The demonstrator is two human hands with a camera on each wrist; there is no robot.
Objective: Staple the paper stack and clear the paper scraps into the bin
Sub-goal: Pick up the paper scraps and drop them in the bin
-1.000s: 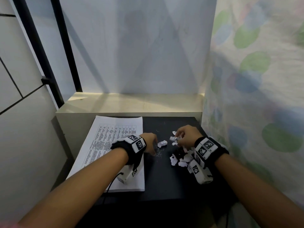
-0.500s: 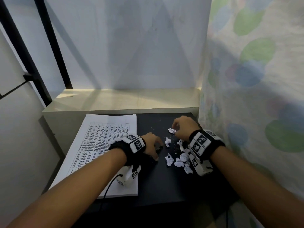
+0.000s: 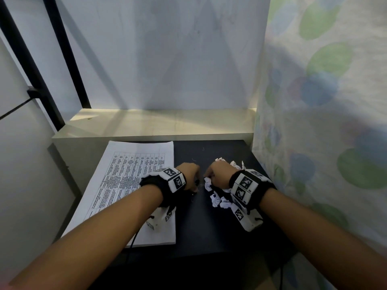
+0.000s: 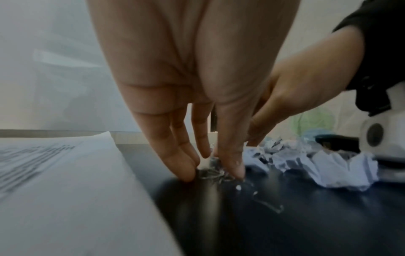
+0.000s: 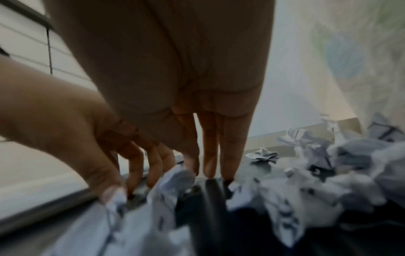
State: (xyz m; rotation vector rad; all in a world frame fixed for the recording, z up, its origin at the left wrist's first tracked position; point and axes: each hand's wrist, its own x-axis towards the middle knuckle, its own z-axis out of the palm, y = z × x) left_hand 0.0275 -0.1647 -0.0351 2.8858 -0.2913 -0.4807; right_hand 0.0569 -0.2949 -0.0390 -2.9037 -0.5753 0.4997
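Observation:
The printed paper stack (image 3: pixel 134 185) lies on the left of the black table (image 3: pixel 209 227). My left hand (image 3: pixel 189 176) stands fingers-down just right of the stack. Its thumb and fingertips (image 4: pixel 186 171) pinch a small heap of loose metal staples (image 4: pixel 211 173) against the tabletop. My right hand (image 3: pixel 219 174) is close beside it, its straight fingers (image 5: pixel 227 155) pointing down onto the table among crumpled paper scraps (image 3: pixel 217 199), holding nothing that I can see. A dark object (image 5: pixel 208 199) lies under that hand, too blurred to name. No bin is in view.
A pale raised ledge (image 3: pixel 159 124) runs along the table's far side. A patterned curtain (image 3: pixel 324 122) hangs at the table's right edge and a white wall stands to the left. More scraps (image 3: pixel 236 164) lie beyond my right hand. A few stray staples (image 4: pixel 267 206) lie nearer me.
My right hand has moved left from the far scraps until it nearly touches my left hand. My left hand has stayed over the staples.

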